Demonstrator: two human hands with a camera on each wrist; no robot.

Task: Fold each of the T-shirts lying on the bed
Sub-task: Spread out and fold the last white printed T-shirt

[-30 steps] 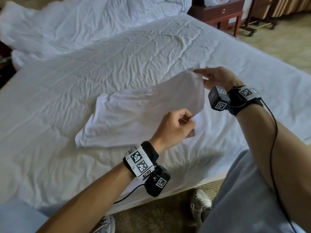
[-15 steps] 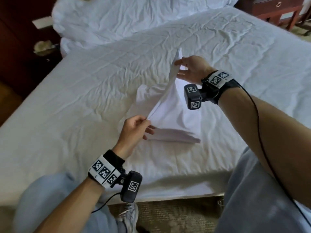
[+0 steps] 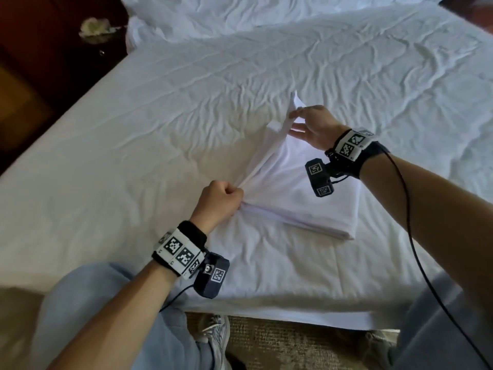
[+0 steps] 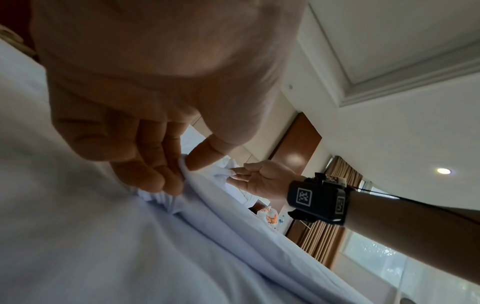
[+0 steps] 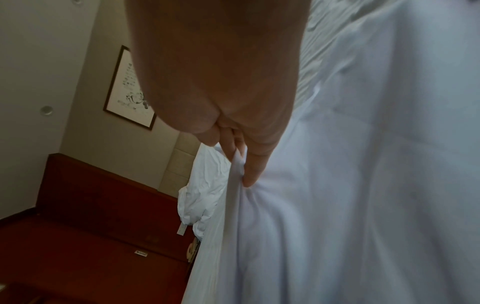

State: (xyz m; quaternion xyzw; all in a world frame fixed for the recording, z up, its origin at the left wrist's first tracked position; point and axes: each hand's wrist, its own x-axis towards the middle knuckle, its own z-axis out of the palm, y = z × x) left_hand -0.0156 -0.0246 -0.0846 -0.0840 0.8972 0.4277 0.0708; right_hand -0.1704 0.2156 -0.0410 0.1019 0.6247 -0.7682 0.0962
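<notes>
A white T-shirt point(image 3: 298, 198), partly folded, lies on the white bed point(image 3: 133, 161) near its front edge. Its left edge is lifted off the sheet and stretched taut between both hands. My left hand point(image 3: 222, 198) grips the near corner of that edge in a fist; in the left wrist view the thumb and fingertips point(image 4: 155, 174) pinch the cloth point(image 4: 221, 236). My right hand point(image 3: 309, 126) pinches the far corner, thumb on top and other fingers spread. In the right wrist view the fingers point(image 5: 249, 164) clamp the shirt's folded edge point(image 5: 233, 195).
A crumpled white duvet point(image 3: 240, 14) lies heaped at the head of the bed. A dark wooden nightstand point(image 3: 66, 49) stands off the bed's left side. My knees and a shoe point(image 3: 213, 335) are at the bed's front edge, on a woven rug point(image 3: 293, 345).
Both hands have carried the shirt's lifted edge leftward and down toward the sheet. The left fist has dropped close to the bed. The camera has tilted down and left.
</notes>
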